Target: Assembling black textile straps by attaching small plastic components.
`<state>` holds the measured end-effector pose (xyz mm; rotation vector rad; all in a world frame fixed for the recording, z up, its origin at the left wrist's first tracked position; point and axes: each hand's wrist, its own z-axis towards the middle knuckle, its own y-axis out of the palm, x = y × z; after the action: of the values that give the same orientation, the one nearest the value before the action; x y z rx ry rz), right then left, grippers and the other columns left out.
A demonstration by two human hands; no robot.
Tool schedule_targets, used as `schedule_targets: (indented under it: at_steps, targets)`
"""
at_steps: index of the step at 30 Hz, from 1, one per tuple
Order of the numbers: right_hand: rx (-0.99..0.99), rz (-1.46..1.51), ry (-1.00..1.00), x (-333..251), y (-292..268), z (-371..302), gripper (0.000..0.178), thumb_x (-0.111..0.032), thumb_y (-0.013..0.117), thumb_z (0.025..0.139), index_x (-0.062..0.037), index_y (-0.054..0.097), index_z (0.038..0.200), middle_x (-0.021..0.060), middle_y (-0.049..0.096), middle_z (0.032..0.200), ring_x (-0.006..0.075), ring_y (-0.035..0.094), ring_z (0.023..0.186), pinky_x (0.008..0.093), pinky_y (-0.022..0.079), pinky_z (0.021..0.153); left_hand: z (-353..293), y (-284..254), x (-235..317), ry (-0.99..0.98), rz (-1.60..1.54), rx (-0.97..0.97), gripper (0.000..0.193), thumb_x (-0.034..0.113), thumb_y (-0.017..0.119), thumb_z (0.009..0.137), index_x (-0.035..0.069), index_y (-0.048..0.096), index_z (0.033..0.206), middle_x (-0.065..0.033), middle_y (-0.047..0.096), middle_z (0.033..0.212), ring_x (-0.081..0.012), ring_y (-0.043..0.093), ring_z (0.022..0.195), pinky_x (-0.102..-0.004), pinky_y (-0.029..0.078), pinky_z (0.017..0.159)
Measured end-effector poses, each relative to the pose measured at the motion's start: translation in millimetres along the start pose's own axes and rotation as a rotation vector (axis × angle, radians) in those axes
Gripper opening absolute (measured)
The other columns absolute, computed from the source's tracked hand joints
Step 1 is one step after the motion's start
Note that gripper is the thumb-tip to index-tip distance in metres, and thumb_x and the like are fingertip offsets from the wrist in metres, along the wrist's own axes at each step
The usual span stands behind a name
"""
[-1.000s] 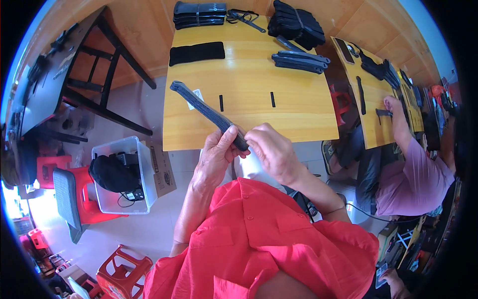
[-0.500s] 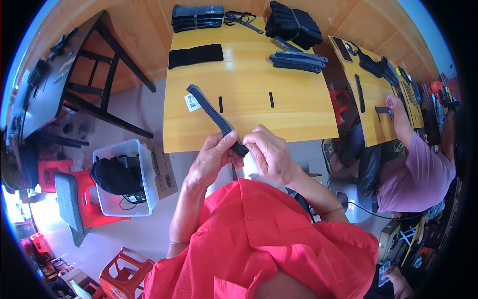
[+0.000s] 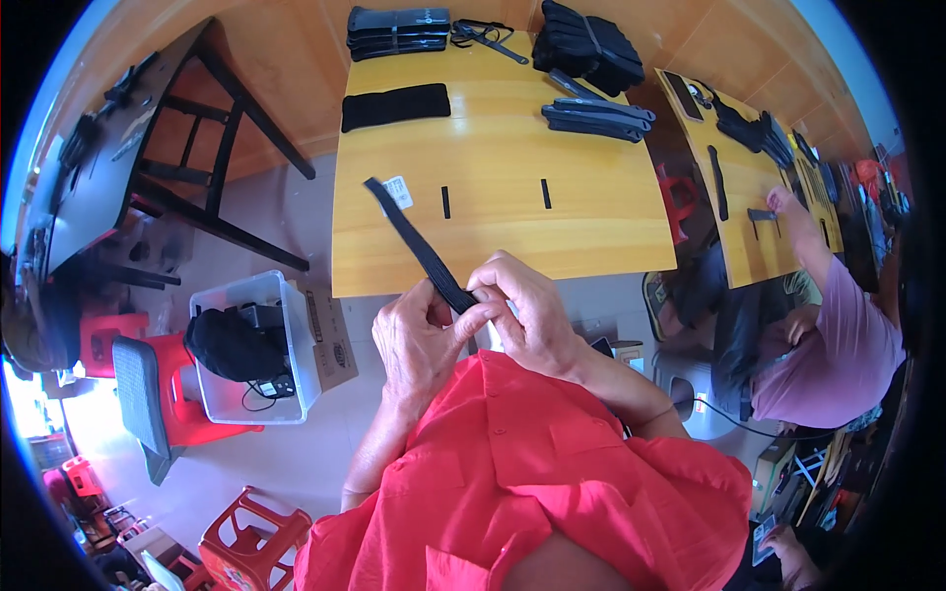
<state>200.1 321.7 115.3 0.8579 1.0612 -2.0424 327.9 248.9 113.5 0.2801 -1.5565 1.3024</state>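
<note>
A long black fabric strap (image 3: pixel 419 241) slants from the table toward me, its near end pinched between both my hands. My left hand (image 3: pixel 419 335) is closed on that near end with thumb and fingers. Fingers of my right hand (image 3: pixel 527 313) are pressed together at the same end, close against the left thumb; what exactly they grip there is hidden. The strap's far end rises over the table's left part, beside a white printed label (image 3: pixel 397 192); whether the label is fixed to the strap I cannot tell. Two short black strips (image 3: pixel 445 202) show on the tabletop.
The yellow wooden table (image 3: pixel 493 241) bears a flat black fabric piece (image 3: pixel 394 106), a stack of dark straps (image 3: pixel 596 118) and black bundles (image 3: pixel 586 47). To the left are a clear plastic bin (image 3: pixel 305 384) and red stools (image 3: pixel 246 542). A co-worker in purple (image 3: pixel 833 345) sits right.
The strap has been turned over, showing a flatter face, with the label now at its right side. My left hand has rolled, knuckles up, and its thumb has moved toward the right hand.
</note>
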Motion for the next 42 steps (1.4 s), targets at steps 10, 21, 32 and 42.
schedule_targets:
  at_steps: [10, 21, 32, 42]
  targets:
    - [-0.183, 0.611, 0.426, 2.7, 3.9, -2.8, 0.007, -0.001, 0.043, 0.091, -0.0016, 0.047, 0.086, 0.0046, 0.052, 0.075, 0.0090, 0.053, 0.060, 0.0220, 0.045, 0.056, -0.4, -19.9, -2.6, 0.033, -0.115, -0.240, 0.030, 0.026, 0.054, 0.087, 0.001, 0.057, 0.069, -0.0110, 0.053, 0.053, -0.0271, 0.051, 0.046, -0.0351, 0.042, 0.049]
    - [-0.270, 1.190, 0.657, 4.7, -14.7, 3.0, 0.022, -0.027, 0.047, 0.094, -0.0050, 0.049, 0.093, 0.0033, 0.050, 0.075, 0.0129, 0.056, 0.064, 0.0253, 0.050, 0.058, 5.3, -23.8, -5.0, -0.149, -0.763, -0.526, 0.035, 0.019, 0.039, 0.092, 0.000, 0.051, 0.066, -0.0024, 0.049, 0.055, -0.0070, 0.041, 0.045, -0.0223, 0.033, 0.043]
    - [-0.061, -0.016, -0.073, 9.8, -12.0, 3.9, 0.025, -0.014, 0.069, 0.077, -0.0031, 0.047, 0.076, 0.0079, 0.043, 0.070, 0.0200, 0.048, 0.056, 0.0313, 0.039, 0.049, 9.3, -10.4, 0.6, -0.182, -0.598, -0.483, 0.039, 0.025, 0.040, 0.092, 0.000, 0.050, 0.064, -0.0025, 0.047, 0.052, -0.0084, 0.043, 0.046, -0.0243, 0.035, 0.043]
    - [-0.153, 0.329, 0.160, 9.9, -11.3, -2.7, 0.018, -0.011, 0.058, 0.085, -0.0008, 0.049, 0.074, 0.0049, 0.043, 0.071, 0.0153, 0.047, 0.053, 0.0277, 0.038, 0.049, 5.9, -14.0, -1.4, -0.132, -0.579, -0.523, 0.046, 0.039, 0.045, 0.092, 0.001, 0.055, 0.067, -0.0027, 0.052, 0.055, -0.0082, 0.047, 0.046, -0.0226, 0.039, 0.044]
